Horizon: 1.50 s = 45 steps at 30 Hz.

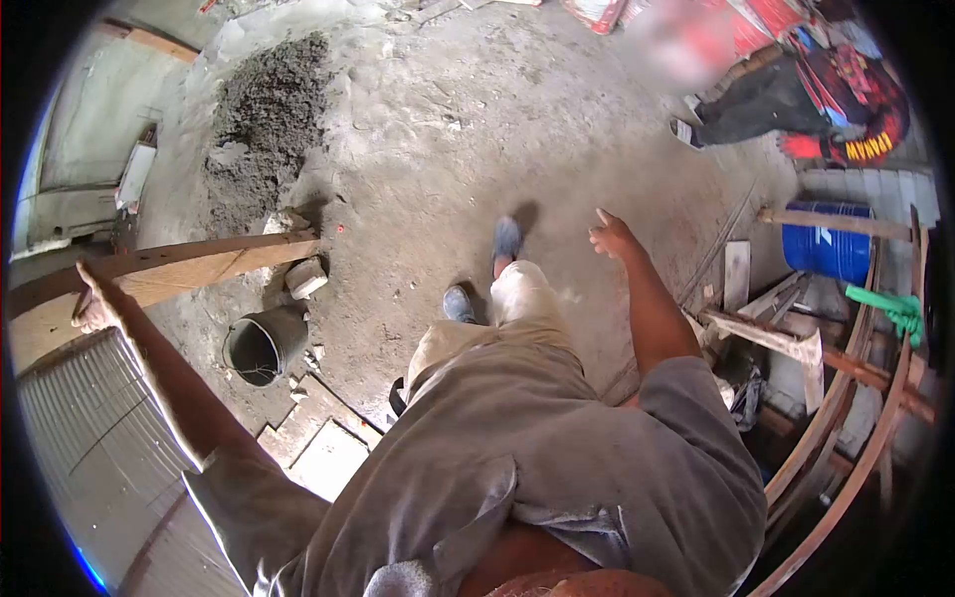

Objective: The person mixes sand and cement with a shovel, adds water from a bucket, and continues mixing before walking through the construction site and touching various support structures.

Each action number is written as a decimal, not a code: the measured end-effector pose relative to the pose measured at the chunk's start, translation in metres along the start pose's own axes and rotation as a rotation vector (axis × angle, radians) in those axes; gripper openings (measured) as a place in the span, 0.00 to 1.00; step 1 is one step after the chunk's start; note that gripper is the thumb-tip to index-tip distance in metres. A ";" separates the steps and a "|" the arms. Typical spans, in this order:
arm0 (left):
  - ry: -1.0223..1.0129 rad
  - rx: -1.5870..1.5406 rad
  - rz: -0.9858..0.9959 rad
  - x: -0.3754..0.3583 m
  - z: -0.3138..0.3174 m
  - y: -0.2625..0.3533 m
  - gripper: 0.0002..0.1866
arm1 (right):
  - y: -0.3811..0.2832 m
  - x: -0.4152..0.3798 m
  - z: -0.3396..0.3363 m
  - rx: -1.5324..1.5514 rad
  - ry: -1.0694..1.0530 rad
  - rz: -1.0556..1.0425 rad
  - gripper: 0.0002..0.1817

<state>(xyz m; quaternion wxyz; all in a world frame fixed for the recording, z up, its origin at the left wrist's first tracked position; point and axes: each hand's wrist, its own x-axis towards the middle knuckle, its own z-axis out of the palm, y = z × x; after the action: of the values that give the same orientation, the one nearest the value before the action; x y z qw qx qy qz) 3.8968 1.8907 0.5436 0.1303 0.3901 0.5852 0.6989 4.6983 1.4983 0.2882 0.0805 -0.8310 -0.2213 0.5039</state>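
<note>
My left hand [96,302] is at the far left, over the side of a long wooden beam [219,261], with one finger stretched out along it. No object shows in that hand. Out in front of my body, my right hand [613,237] hangs in the air above the concrete floor [428,189]. Its index finger points forward and the other fingers are loosely curled around nothing. Below the beam is a dark bucket [281,333], its mouth facing left. A pale block [306,279] lies between bucket and beam.
A heap of wet grey mix [269,109] spreads at the upper left. Corrugated metal sheet [99,418] is below the beam. To the right are a blue drum [828,249], timber pieces [771,333] and a green cloth [895,310]. Another person [796,99] is at the upper right.
</note>
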 end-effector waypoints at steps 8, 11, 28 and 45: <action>0.749 1.141 0.263 0.051 0.014 -0.076 0.65 | 0.088 0.164 -0.058 -0.337 0.011 -0.143 0.38; 0.633 1.124 0.421 0.068 -0.015 -0.084 0.59 | 0.063 0.174 -0.091 -0.144 -0.031 0.084 0.37; 0.415 0.681 0.627 0.033 0.019 -0.048 0.39 | -0.168 0.260 -0.128 -0.044 -0.160 -0.223 0.32; 0.334 1.139 0.029 0.010 -0.001 -0.012 0.62 | -0.560 0.051 0.029 -0.430 -0.566 -1.067 0.36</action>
<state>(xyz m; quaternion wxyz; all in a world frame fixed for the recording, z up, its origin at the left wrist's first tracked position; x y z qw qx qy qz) 3.8868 1.8998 0.5363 -0.2029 0.2914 0.8752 0.3285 4.5328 2.0167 0.4332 0.0901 -0.4391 -0.7134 0.5387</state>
